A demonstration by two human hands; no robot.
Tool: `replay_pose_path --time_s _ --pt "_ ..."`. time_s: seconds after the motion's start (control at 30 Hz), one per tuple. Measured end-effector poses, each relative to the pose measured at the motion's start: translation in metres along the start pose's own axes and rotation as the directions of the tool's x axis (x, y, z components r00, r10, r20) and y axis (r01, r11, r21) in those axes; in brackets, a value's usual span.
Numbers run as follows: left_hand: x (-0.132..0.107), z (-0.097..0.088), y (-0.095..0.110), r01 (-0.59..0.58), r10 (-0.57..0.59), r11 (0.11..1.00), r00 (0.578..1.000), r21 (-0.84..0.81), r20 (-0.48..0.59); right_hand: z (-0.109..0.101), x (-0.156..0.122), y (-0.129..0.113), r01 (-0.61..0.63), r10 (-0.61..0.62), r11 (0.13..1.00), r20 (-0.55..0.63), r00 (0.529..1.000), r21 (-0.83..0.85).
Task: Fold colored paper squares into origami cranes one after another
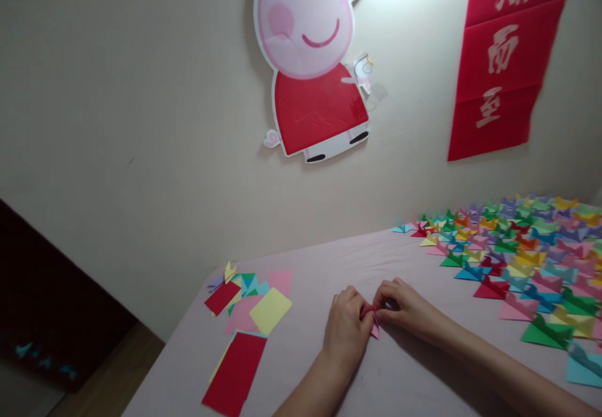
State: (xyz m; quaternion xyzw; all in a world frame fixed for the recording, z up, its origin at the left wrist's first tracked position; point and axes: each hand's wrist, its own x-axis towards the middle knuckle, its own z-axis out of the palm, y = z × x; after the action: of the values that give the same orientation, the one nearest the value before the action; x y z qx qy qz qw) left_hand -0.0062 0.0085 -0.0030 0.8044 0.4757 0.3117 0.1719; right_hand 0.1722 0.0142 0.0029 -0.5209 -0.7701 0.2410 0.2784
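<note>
A small folded piece of red-pink paper (373, 320) is pinched between both my hands on a pink-covered table (310, 367). My left hand (345, 329) curls its fingers round the paper's left side. On the paper's right side my right hand (404, 304) presses with closed fingertips. Most of the paper is hidden by my fingers.
Loose flat paper squares (249, 310) in red, yellow, pink and green lie to the left, with a red sheet (235, 373) near the table's front edge. Several rows of folded coloured paper figures (522, 260) cover the table's right side. The wall behind holds a cartoon pig cutout (315, 59) and a red banner (503, 59).
</note>
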Motion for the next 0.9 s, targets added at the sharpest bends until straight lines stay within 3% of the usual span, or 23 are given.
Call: replay_pose_path --time_s 0.27,0.63,0.9 --pt "0.003 -0.009 -0.001 0.087 -0.087 0.982 0.996 -0.170 0.010 0.004 0.015 -0.011 -0.073 0.084 0.977 0.048 0.995 -0.202" --pt "0.000 -0.015 0.003 -0.006 0.014 0.991 0.998 -0.131 0.060 0.007 0.020 -0.013 -0.125 0.136 0.978 0.053 0.989 -0.168" --pt "0.001 -0.016 0.003 0.002 -0.002 0.984 1.000 -0.178 0.001 0.007 0.019 -0.009 -0.085 0.092 0.990 0.059 0.994 -0.111"
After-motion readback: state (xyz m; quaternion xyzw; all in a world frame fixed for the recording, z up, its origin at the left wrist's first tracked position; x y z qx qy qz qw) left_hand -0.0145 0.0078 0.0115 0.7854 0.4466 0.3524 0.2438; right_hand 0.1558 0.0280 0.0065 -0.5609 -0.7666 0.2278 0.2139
